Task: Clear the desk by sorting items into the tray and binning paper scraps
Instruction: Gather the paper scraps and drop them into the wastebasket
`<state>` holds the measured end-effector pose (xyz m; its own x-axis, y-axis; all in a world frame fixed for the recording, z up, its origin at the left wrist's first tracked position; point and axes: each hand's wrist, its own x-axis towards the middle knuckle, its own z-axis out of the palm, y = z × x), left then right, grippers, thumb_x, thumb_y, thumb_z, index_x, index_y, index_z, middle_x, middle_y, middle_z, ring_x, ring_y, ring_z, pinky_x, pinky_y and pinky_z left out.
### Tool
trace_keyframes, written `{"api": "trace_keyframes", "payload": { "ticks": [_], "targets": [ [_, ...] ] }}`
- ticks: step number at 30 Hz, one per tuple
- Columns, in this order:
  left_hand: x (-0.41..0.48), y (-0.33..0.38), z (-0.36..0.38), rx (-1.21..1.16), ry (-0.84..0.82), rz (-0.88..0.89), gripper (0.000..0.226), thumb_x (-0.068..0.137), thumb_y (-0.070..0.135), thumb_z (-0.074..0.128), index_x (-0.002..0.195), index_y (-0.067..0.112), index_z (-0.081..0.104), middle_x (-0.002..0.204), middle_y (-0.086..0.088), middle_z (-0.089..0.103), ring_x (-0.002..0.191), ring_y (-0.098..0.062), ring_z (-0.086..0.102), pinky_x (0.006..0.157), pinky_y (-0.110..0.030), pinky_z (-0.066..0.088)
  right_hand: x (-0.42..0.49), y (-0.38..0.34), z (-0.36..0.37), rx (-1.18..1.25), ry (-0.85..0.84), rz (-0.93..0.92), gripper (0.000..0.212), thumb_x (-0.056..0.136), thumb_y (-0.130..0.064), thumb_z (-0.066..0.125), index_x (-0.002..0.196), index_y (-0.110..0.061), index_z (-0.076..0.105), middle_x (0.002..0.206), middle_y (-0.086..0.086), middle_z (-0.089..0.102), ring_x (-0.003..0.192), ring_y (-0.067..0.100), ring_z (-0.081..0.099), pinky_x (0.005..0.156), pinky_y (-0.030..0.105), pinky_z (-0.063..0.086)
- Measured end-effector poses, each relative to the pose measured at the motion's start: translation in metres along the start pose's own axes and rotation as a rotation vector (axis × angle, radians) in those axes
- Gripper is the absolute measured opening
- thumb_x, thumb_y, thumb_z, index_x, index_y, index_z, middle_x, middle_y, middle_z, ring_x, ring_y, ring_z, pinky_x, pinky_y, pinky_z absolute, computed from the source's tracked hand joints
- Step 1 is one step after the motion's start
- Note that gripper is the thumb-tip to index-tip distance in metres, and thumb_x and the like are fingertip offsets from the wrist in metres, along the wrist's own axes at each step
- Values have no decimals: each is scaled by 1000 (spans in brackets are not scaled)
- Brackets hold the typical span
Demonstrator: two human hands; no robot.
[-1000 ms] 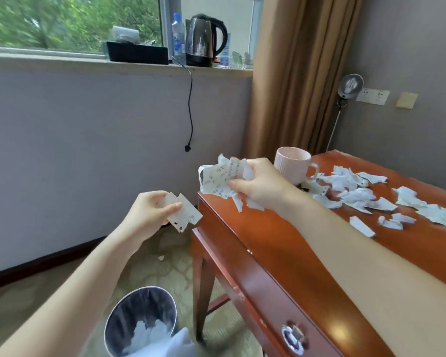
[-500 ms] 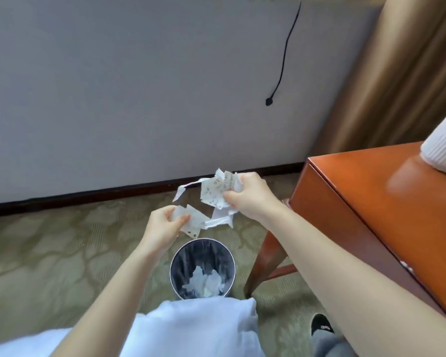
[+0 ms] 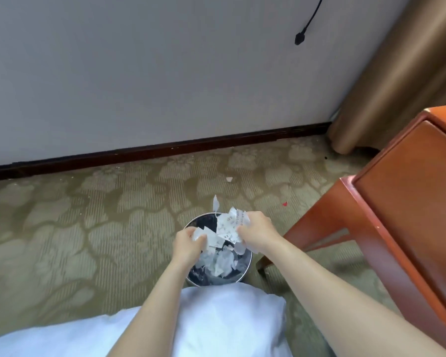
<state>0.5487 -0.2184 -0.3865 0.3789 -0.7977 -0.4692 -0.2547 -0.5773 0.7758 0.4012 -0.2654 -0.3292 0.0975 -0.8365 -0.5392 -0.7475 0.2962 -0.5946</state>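
Note:
A round metal bin (image 3: pixel 245 271) stands on the carpet below me, with white paper scraps (image 3: pixel 222 262) lying inside it. Both hands hover over its mouth. My left hand (image 3: pixel 187 243) grips a few small white scraps (image 3: pixel 208 237). My right hand (image 3: pixel 255 231) grips a crumpled bunch of written-on paper pieces (image 3: pixel 229 224), and one thin scrap (image 3: pixel 215 203) sticks up above the bunch. The desk (image 3: pixel 410 202) shows only as its reddish wooden end panel and leg at the right; its top and the tray are out of view.
A grey wall with a dark skirting board (image 3: pixel 152 153) runs behind the bin. A brown curtain (image 3: pixel 397 73) hangs at the right and a black plug (image 3: pixel 299 42) dangles on its cord. One stray scrap (image 3: pixel 229 179) lies on the patterned carpet.
My view has swung down from the desk to the floor. Both hands carried their paper scraps away from the desk edge and lowered them over the bin's mouth.

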Motion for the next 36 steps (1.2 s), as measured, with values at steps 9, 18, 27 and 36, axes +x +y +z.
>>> {"api": "trace_keyframes", "payload": {
  "ticks": [9,18,27,36],
  "targets": [
    [50,-35,22,253,-104,-41,43,94,14,50,136,5,46,140,-10,48,129,-27,45,101,-34,38,45,38,56,-85,-113,167,39,92,-7,41,131,-8,44,126,16,53,103,30,56,80,33,44],
    [65,-56,23,324,-225,-79,39,92,21,52,129,9,51,116,-6,57,101,-21,54,84,-29,43,61,39,76,-206,-198,171,29,93,-11,45,122,-9,48,123,13,52,102,28,52,89,34,45],
    [32,-15,7,334,-266,98,33,94,25,51,123,11,55,121,-4,61,103,-16,54,83,-25,40,30,30,37,-208,-111,61,30,93,-11,46,120,-11,58,124,11,59,112,30,56,96,37,47],
    [-48,56,-29,550,-276,336,27,93,30,49,114,17,59,112,2,65,103,-17,59,90,-32,49,-46,-18,-30,-273,4,-128,21,90,-18,49,100,-17,66,110,6,67,105,28,60,92,39,50]
  ]
}}
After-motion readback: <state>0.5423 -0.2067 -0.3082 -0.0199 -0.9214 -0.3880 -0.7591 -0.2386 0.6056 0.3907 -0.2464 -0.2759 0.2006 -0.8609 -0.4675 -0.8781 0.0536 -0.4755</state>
